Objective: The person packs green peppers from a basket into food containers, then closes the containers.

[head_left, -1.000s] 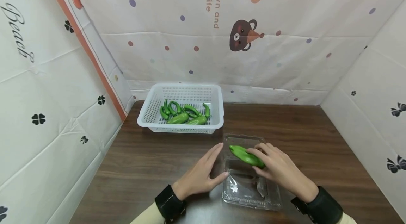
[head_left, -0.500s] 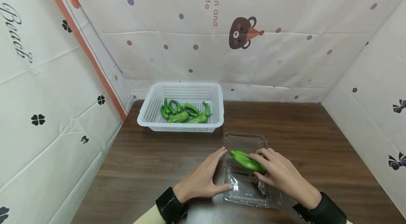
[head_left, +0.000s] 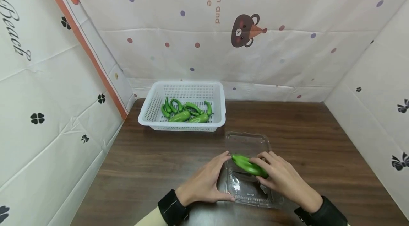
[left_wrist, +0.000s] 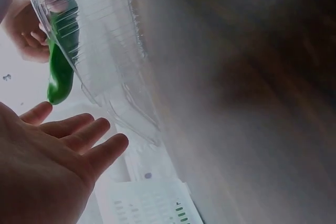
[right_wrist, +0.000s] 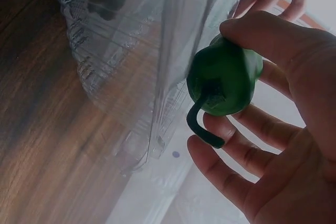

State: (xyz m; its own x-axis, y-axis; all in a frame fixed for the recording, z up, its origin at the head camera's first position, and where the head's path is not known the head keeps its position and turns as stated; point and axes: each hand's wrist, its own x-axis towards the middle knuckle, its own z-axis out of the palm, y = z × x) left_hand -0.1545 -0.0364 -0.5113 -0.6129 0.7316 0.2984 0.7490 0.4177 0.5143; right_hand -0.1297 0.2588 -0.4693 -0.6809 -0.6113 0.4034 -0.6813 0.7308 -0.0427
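R hand (head_left: 282, 178) grip grasps green pepper (head_left: 249, 165) over clear clamshell box (head_left: 249, 192) on worktop (head_left: 143, 162). L hand (head_left: 204, 183) released, fingers straight at box's left edge. White basket (head_left: 150, 110) w/ more peppers (head_left: 186, 112) behind. Wall text: "down and", "of life".

My right hand (head_left: 282, 178) grips a green pepper (head_left: 249, 165) over the open clear box (head_left: 249, 194) on the wooden table (head_left: 143, 162). My left hand (head_left: 206, 183) rests against the box's left edge, fingers straight, fingertip close to the pepper's tip. Farther back, a white basket (head_left: 153, 112) holds more green peppers (head_left: 185, 112).
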